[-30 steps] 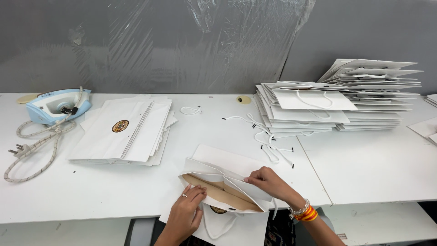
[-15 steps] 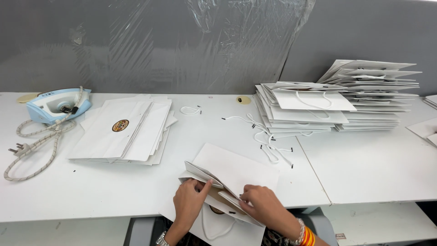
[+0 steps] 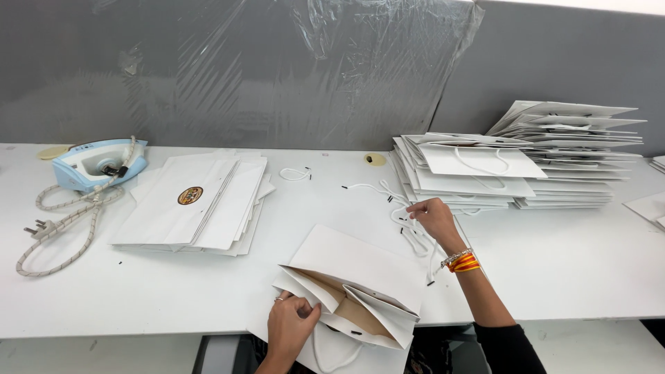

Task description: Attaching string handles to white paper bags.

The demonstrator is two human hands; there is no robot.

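Left hand: the left hand [image 3: 289, 327] sits at the near edge of the white desk [image 3: 138, 298], fingers [image 3: 299, 313] curled and pinching the lower left corner of the half-open white paper bag with a brown inner lining [image 3: 353, 291]; a ring shows on one finger
Right hand: the right hand [image 3: 433, 216] is out over the loose bundle of white cord handles with black tips [image 3: 409, 225], fingers bent down onto the cords; whether they actually pinch one, cannot tell; orange and red bangles ring the wrist
Paper bag: lying flat on the desk, mouth gaping toward the person, bottom part hanging past the desk edge; its own white cord loop dangles below the left hand
Cords: in a tangle just beside the bag's upper right corner, between the bag and the nearer stack
Right side: two tall stacks of flat white paper bags [image 3: 478, 173], the far one higher, well apart from the left hand
Left side: a spread pile of flat white bags with a round brown emblem [image 3: 190, 201]; beyond it a pale blue iron [image 3: 100, 163] with its braided cable [image 3: 62, 221] coiled on the desk
Back: grey wall with clear plastic sheeting [image 3: 312, 69]
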